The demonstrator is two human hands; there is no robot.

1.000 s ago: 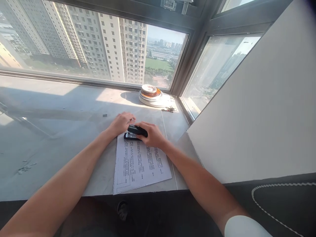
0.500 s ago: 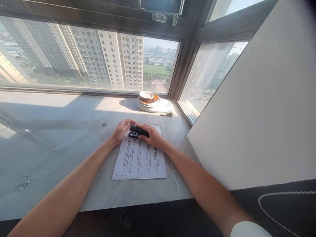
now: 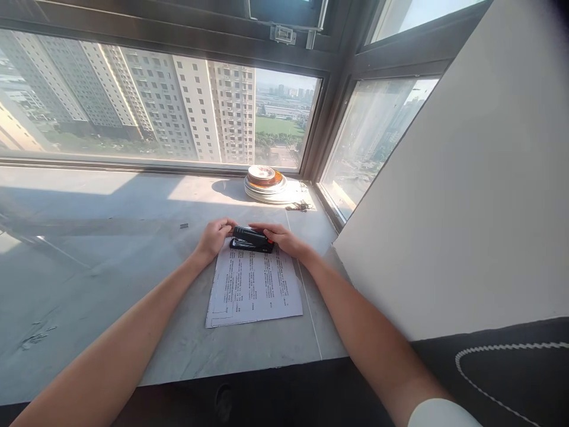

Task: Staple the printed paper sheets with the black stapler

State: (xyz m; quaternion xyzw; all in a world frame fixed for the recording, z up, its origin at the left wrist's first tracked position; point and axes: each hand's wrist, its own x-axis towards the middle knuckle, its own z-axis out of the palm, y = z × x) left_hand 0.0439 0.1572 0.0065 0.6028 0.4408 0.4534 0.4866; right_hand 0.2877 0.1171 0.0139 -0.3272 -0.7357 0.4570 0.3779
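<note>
A printed sheet of paper (image 3: 254,287) lies on the grey stone window ledge (image 3: 111,237). A black stapler (image 3: 251,239) sits across the paper's far edge. My right hand (image 3: 284,239) lies beside and over the stapler's right end, fingers curled along it. My left hand (image 3: 215,235) rests at the paper's far left corner with its fingers bent, touching the stapler's left end.
A stack of plates (image 3: 265,184) stands in the sunlit corner by the window, with a small dark bunch of keys (image 3: 300,206) next to it. A small staple strip (image 3: 184,225) lies left of my hands. A white wall panel (image 3: 466,207) rises on the right.
My right hand slid from on top of the stapler to its right end, so more of the stapler shows. The paper turned slightly. The view shifted a little.
</note>
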